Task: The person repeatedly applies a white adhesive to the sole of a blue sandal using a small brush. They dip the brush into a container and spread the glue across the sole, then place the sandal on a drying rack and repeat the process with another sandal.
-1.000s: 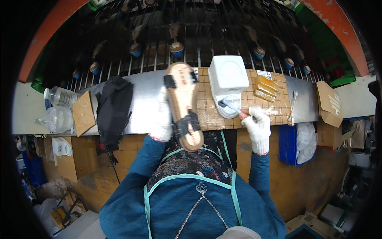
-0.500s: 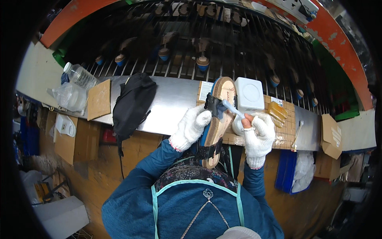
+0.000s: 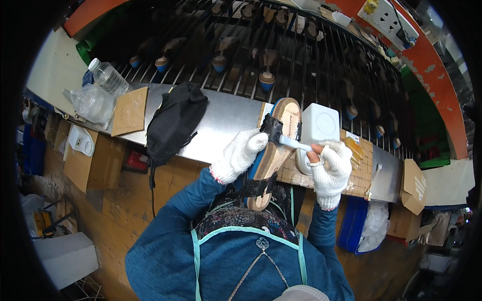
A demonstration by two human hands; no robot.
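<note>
My left hand (image 3: pixel 237 156), in a white knit glove, grips a tan sandal sole (image 3: pixel 277 145) with black straps and a blue edge, held over the bench edge with its toe pointing away from me. My right hand (image 3: pixel 330 165), also gloved, holds a small brush with a pale handle (image 3: pixel 295 144). The brush tip rests by the black front strap of the sandal. A white lidded container (image 3: pixel 319 125) stands just beyond the brush on a checked mat (image 3: pixel 359 176).
A black bag (image 3: pixel 173 123) lies on the metal bench (image 3: pixel 224 123) to the left, with a cardboard piece (image 3: pixel 130 111), a plastic bag and a water bottle (image 3: pixel 108 78) further left. A dark slatted rack (image 3: pixel 281 55) behind holds several shoe forms. A blue bin (image 3: pixel 353 224) hangs below right.
The view has shifted with my head. My right hand brought the brush from the white container onto the sandal, and my left hand has tilted the sandal toward the right.
</note>
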